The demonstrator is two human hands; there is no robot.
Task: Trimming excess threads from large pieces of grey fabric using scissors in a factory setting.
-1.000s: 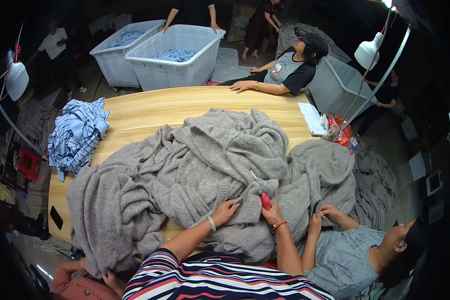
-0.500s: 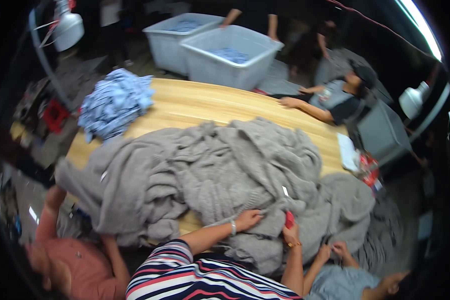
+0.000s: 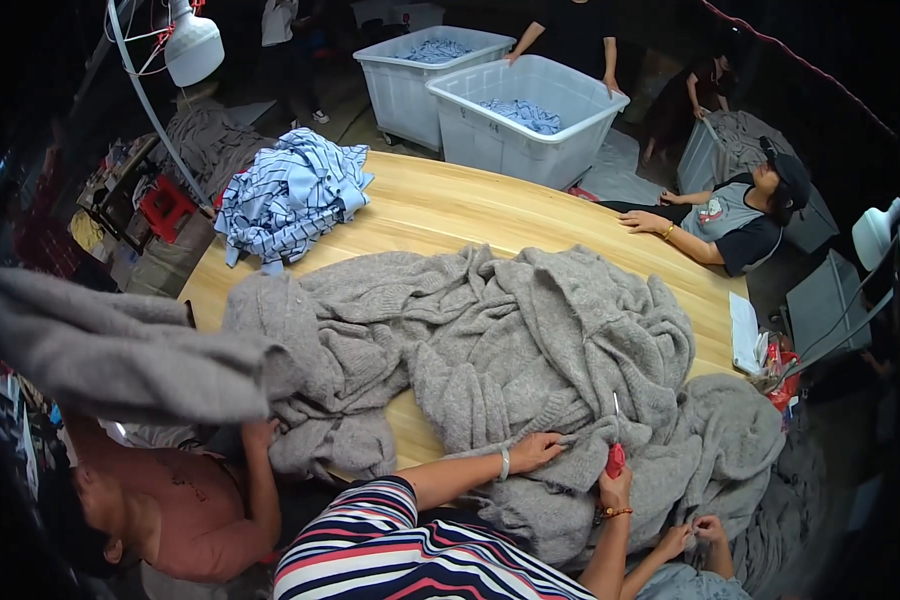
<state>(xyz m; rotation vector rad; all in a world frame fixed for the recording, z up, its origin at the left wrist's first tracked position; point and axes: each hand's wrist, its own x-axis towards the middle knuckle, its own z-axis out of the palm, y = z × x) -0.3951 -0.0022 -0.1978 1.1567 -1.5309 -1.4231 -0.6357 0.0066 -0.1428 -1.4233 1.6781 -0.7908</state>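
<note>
Heaped grey knit garments (image 3: pixel 510 350) cover the near half of the wooden table. My left hand (image 3: pixel 536 452), with a pale bracelet at its wrist, is closed on a fold of this grey knit. Close by on its right, my right hand (image 3: pixel 616 488) grips a red-handled tool (image 3: pixel 615 460), with a thin, pale tip pointing away from me over the cloth. The tool's exact kind is too small to tell. Both hands rest low against the near side of the heap.
At left a co-worker (image 3: pixel 185 490) swings up a grey garment (image 3: pixel 120 350); another's hands (image 3: pixel 692 535) work knit at right. Blue striped shirts (image 3: pixel 295 195) lie at the table's (image 3: pixel 440 190) far left. Beyond stand white bins (image 3: pixel 530 130). Someone sits at far right (image 3: pixel 735 215).
The whole view has shifted, with things now farther right. The co-worker at left has raised a grey garment up and leftward. My hands keep nearly the same place on the knit.
</note>
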